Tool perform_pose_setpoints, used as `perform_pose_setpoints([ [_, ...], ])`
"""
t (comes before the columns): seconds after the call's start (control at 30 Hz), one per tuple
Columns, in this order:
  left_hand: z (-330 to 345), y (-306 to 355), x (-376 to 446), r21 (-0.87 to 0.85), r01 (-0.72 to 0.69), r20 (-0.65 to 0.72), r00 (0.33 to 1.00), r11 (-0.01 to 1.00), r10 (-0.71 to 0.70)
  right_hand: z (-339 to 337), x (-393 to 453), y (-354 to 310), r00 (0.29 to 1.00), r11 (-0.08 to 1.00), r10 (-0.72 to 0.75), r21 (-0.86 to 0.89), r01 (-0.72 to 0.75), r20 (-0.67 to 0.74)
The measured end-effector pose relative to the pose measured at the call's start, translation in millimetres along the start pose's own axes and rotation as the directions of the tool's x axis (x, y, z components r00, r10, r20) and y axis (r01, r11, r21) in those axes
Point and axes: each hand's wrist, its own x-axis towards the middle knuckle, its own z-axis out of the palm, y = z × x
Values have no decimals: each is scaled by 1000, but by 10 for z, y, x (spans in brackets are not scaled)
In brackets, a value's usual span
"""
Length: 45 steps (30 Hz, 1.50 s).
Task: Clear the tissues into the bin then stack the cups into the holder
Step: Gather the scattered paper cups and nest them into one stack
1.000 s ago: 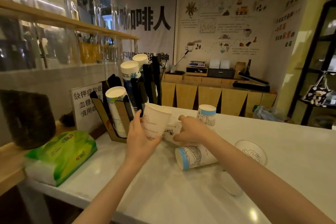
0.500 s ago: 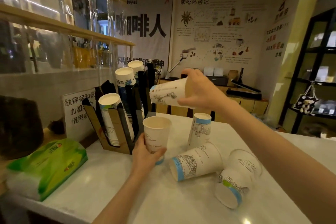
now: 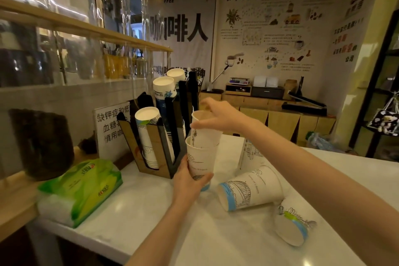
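Observation:
My left hand (image 3: 187,181) grips an upright white paper cup (image 3: 199,164) standing on the counter beside the cup holder (image 3: 159,155). My right hand (image 3: 218,116) holds a second paper cup (image 3: 205,136) by its rim, its base partly nested inside the first. The black and wood holder carries three slanted stacks of cups. Three more cups are loose to the right: one lying on its side (image 3: 250,188), one with a green band also on its side (image 3: 291,224), one upside down (image 3: 250,153) behind my right forearm.
A green tissue pack (image 3: 82,188) lies at the counter's left edge. A white sign (image 3: 111,127) stands behind the holder, a dark jar (image 3: 43,142) sits on the wooden ledge at left. The white counter (image 3: 216,239) stretches toward me and right.
My right hand lifted a cup from the counter, turned it upright and lowered it into the cup that my left hand set down on the counter.

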Motion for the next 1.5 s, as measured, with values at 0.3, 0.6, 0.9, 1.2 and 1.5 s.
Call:
perform_pose_setpoints([
  [0.3,18,-58,37,11,-4,12,1000,1000,4,518,-21,191,992,999,5,43,-11,126],
  [0.6,3,-8,14,23,-53,-44,998,998,54,167,-226,502,988,963,151,218,-155,37],
  [0.9,57,318,-336,251,-546,-184,783,799,594,-152,-1042,1062,873,891,431,-41,-451,-228],
  [1.2,631,649,-516,490,-606,526,779,627,341,-257,-1658,1429,616,582,780,-237,-778,-107],
  [1.5,669,736,-447,558,-517,528,825,650,203,-62,-1781,1501,483,427,860,285,-858,165],
])
